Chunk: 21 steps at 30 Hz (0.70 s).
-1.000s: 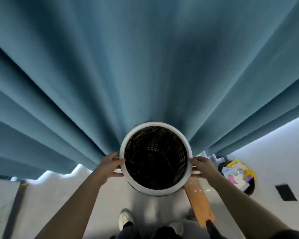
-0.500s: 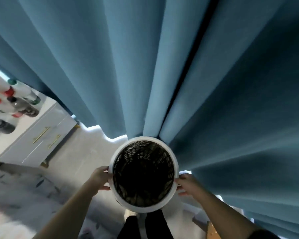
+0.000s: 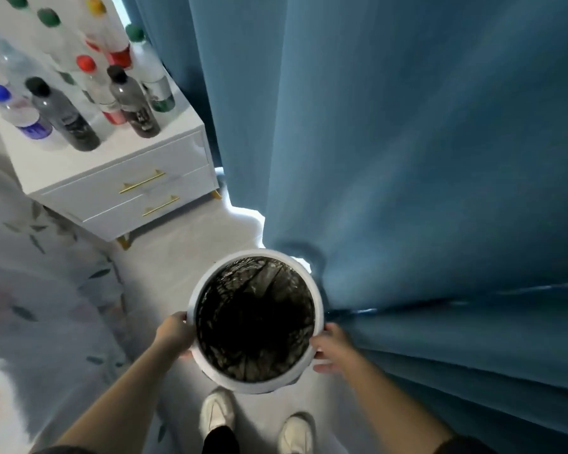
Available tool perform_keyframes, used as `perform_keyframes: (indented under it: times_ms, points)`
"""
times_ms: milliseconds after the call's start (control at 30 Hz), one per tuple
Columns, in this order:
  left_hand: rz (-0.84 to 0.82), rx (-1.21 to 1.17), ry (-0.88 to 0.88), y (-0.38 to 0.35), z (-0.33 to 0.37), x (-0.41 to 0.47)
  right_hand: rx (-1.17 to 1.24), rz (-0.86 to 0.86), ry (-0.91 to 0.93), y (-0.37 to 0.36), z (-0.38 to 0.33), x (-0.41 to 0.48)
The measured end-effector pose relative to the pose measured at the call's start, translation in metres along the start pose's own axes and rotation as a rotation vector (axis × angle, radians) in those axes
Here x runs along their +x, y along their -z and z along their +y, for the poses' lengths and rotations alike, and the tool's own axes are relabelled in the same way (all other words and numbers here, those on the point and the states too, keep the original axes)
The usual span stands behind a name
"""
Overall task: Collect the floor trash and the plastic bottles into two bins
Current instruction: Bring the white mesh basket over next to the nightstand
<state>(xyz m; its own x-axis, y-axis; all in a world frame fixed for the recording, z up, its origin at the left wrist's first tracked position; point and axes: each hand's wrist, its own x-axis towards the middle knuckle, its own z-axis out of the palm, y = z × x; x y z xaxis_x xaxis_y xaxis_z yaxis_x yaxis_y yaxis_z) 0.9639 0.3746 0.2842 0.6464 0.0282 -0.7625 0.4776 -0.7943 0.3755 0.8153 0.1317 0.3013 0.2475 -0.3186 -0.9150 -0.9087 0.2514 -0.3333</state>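
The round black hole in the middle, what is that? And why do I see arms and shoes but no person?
No robot here, just a person. The camera sits on their head and looks down, so you only see their arms and white shoes. The round thing is a bin with a white rim, seen from above, and its inside looks dark. The left hand holds it on one side and the right hand on the other. It seems lifted off the floor. At the upper left, plastic bottles with coloured caps stand on a white cabinet. The big blue thing is a curtain, right beside the bin.
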Motion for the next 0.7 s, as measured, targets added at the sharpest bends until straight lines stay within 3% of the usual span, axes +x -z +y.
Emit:
perform_keyframes:
  times_ms: [233,700]
  points:
    - [-0.035,0.032,-0.045,-0.067,-0.032,0.12,0.069,0.053,-0.032,-0.034,0.007,0.136]
    - [-0.074,-0.21,-0.103,-0.184,-0.032,0.173,0.124,0.311,0.08,0.002,0.026,0.234]
